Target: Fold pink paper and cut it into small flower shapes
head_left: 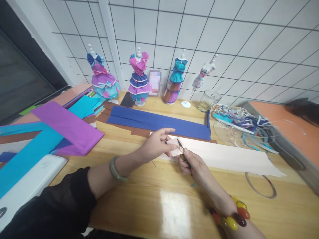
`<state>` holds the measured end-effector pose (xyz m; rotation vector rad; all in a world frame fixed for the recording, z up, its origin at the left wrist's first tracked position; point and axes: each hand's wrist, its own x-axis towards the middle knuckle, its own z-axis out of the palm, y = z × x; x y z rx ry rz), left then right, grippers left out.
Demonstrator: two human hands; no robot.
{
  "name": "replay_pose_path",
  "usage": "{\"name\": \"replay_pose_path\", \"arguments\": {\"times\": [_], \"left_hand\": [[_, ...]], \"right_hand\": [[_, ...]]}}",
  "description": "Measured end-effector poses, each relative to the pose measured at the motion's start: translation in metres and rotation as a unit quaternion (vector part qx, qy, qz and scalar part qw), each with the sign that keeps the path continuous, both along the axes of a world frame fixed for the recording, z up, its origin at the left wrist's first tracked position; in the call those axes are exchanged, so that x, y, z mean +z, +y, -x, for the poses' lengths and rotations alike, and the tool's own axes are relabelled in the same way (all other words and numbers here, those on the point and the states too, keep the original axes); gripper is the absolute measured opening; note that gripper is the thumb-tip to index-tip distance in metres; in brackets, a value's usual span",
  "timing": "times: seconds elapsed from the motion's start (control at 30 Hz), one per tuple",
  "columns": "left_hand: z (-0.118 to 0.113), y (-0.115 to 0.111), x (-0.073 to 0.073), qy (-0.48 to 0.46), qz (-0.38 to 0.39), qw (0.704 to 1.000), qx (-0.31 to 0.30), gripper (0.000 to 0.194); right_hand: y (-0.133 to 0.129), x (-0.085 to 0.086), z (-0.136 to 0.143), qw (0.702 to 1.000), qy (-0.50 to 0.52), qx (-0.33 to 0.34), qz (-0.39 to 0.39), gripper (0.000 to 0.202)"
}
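My left hand (159, 142), with a jade-coloured bangle on its wrist, pinches a small pale pink piece of paper (175, 152) between thumb and fingers. Dark-handled scissors (186, 160) are gripped in my right hand (194, 162), their blades at the right edge of that small piece. Both hands hover over the left end of a long pale pink paper strip (229, 154) lying on the table. Behind it lies a dark blue strip (159, 122) on top of brown paper. My fingers partly hide the scissor handles.
Three small dress forms in paper dresses, one of them a pink-topped form (139, 78), and a bare form (203, 76) stand by the tiled wall. Purple paper (72, 127), blue paper and a white device (37, 186) lie left. Right are a glass jar (210, 99), paper scraps (241, 118) and a ring (261, 186).
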<state>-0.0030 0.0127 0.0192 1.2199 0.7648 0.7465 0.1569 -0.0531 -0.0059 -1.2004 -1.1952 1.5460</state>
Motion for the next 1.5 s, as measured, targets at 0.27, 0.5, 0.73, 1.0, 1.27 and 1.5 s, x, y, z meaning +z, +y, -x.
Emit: {"name": "replay_pose_path", "arguments": {"times": [0.27, 0.5, 0.73, 1.0, 1.27, 1.5], "left_hand": [[0.000, 0.001, -0.001, -0.027, 0.051, 0.998, 0.005, 0.065], [-0.001, 0.002, -0.005, -0.030, 0.054, 0.998, 0.014, 0.046], [-0.004, 0.003, -0.009, -0.035, 0.064, 0.997, 0.014, 0.035], [-0.007, -0.001, -0.004, -0.060, 0.099, 0.993, 0.012, 0.031], [-0.008, -0.002, -0.005, -0.070, 0.123, 0.990, 0.011, 0.026], [-0.005, 0.004, 0.002, -0.033, 0.081, 0.996, 0.029, 0.025]], "right_hand": [[0.000, 0.000, 0.000, 1.000, -0.024, -0.004, -0.007, 0.045], [0.000, 0.000, 0.000, 0.999, -0.029, -0.005, -0.020, 0.045], [0.002, -0.005, 0.000, 0.999, -0.024, -0.010, -0.018, 0.045], [0.001, -0.001, 0.000, 1.000, -0.003, -0.011, -0.002, 0.045], [0.002, 0.002, -0.001, 0.999, 0.036, -0.006, 0.013, 0.045], [0.004, 0.000, -0.007, 0.995, 0.081, -0.004, 0.052, 0.046]]}}
